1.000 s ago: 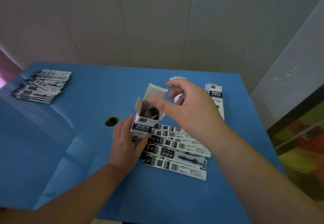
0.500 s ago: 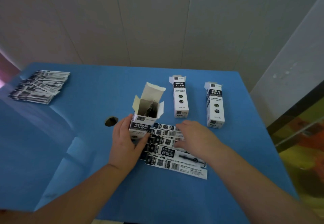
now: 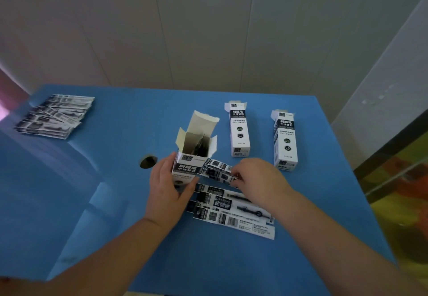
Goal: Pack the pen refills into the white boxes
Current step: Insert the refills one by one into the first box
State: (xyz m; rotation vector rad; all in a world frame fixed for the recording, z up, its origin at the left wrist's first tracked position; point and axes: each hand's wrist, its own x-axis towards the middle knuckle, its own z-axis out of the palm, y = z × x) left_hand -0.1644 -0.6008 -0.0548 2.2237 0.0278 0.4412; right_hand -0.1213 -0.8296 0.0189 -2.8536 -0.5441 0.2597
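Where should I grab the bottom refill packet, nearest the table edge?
Pinch the bottom refill packet at its free right end, coming from the right. It lies flat, long and thin; its left end sits close to the left hand holding the open box.

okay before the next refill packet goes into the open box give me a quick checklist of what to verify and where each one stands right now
1. Open white box upright with its top flaps open: ok.
2. Left hand grips the box's lower part and steadies it: ok.
3. Right hand pinches a refill packet at the top of the near pile: ok, though blur hides whether it holds one packet or more.
4. Room left inside the box: cannot tell; dark contents show at the mouth, but the depth is hidden.
5. Way from the pile up to the mouth is free; the two closed boxes stand farther back: ok.
6. More stock: a second pile lies at the far left of the blue table: ok.
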